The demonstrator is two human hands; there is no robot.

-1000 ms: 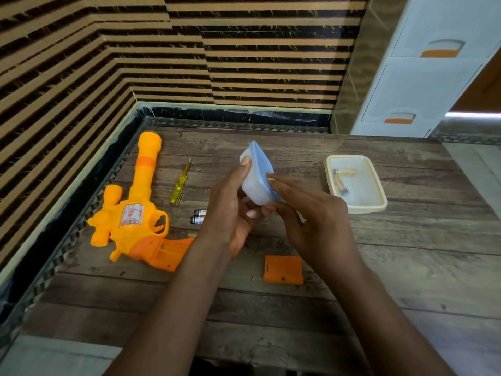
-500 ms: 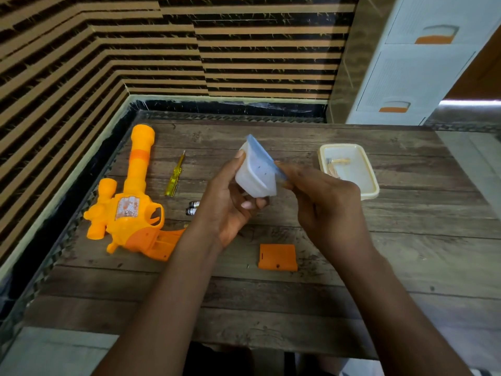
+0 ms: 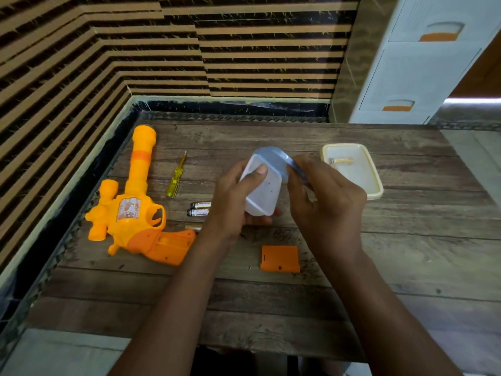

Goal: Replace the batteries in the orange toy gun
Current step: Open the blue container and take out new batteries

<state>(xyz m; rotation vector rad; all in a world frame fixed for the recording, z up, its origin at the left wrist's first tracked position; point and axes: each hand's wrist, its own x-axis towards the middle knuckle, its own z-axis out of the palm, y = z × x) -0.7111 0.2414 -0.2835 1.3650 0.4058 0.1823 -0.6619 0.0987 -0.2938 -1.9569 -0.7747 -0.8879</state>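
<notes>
Honestly, the risk is the lid (image 3: 273, 158): if it lets go all at once while the tub (image 3: 264, 196) is tipped like this, whatever is inside (I cannot see in) could spill across the bench (image 3: 406, 253) and roll off, so I judge a slow peel safer. My forearm could also sweep away the tiny screw (image 3: 250, 266) lying right of the gun (image 3: 130, 213), just beside the cover (image 3: 280, 258). My left hand (image 3: 238, 202) is closed round the tub, thumb pressed across its near face, holding it in the air right of the gun. My right hand (image 3: 322, 202) is curled, fingertips pinching the lid's rim. The gun lies flat on the bench, barrel pointing away from me, its grip compartment open. Two batteries (image 3: 199, 208) lie side by side just right of its trigger, the screwdriver (image 3: 176, 176) right of its barrel, and the tray (image 3: 374, 185) well to its right.
</notes>
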